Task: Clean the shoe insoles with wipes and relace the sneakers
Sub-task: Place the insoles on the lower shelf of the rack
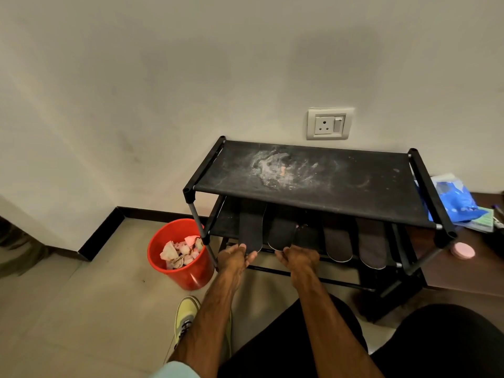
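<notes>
Several dark insoles lie side by side on the second shelf of a black shoe rack [313, 197]. My left hand [235, 258] pinches the near end of the leftmost insole [251, 230]. My right hand [298, 258] holds the near end of the insole beside it [282, 233]. Two more insoles, a grey-brown one [338, 242] and a darker brown one [372, 248], lie further right on the same shelf, untouched. A yellow-green sneaker [186, 319] with dark laces stands on the floor under my left forearm.
A red bin [181, 268] with crumpled used wipes stands left of the rack. The rack's top shelf is dusty with white smears. A blue wipes pack [454, 199] and a pink round item [462, 250] lie on a low brown surface at right. The wall has a socket [329, 123].
</notes>
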`<action>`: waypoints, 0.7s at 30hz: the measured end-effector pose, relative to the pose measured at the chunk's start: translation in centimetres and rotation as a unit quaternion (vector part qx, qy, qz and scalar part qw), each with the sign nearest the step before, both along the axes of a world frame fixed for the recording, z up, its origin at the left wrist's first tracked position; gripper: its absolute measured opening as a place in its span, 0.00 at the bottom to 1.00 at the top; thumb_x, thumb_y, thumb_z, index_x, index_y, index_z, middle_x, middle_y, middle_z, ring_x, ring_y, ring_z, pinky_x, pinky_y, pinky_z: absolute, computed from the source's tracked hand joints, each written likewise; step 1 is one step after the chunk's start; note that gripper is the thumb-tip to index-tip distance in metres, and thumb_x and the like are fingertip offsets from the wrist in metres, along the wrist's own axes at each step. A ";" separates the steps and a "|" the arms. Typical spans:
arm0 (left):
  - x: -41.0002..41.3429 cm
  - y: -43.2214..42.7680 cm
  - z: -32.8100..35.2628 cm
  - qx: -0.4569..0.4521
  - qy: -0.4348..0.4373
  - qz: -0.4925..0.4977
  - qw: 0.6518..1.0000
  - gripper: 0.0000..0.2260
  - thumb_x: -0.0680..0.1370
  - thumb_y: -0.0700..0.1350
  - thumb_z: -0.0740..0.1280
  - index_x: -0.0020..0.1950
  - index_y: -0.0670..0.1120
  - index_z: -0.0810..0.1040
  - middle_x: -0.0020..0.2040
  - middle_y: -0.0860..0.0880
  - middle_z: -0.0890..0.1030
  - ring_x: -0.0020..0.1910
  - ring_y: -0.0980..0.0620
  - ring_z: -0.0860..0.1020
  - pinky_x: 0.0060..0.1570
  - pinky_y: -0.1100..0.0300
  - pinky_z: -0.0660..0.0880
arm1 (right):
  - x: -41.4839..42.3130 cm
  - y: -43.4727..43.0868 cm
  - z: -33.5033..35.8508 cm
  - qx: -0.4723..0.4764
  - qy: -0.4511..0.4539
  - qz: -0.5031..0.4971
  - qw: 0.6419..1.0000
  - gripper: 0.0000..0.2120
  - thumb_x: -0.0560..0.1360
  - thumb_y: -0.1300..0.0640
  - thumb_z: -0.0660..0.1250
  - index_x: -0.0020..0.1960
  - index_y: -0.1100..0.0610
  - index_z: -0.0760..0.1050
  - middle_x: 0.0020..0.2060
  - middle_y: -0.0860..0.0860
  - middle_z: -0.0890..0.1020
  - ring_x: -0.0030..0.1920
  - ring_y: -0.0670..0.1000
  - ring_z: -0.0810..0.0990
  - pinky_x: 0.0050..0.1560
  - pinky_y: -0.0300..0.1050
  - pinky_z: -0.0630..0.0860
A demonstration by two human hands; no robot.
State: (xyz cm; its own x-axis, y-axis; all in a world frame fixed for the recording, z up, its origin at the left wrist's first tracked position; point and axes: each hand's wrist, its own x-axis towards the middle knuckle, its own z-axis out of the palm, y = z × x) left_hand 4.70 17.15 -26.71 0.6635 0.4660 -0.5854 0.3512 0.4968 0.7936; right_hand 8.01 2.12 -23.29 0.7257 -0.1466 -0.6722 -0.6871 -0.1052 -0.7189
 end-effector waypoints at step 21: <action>1.1 -0.7 -1.4 -0.025 0.004 -0.086 0.996 0.24 0.78 0.53 0.71 0.62 0.33 0.78 0.52 0.40 0.86 0.45 0.50 0.87 0.37 0.66 0.80 | -1.0 0.6 0.6 0.163 0.011 -0.243 0.956 0.12 0.74 0.74 0.71 0.57 0.73 0.76 0.51 0.67 0.83 0.49 0.65 0.86 0.43 0.53 0.84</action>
State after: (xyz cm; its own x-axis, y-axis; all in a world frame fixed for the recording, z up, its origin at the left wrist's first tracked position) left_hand 5.82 16.44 -28.10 0.7265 0.3162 -0.6101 0.4404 0.4672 0.7666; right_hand 6.99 2.71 -22.73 0.6099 -0.2436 -0.7541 -0.6135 0.4572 -0.6439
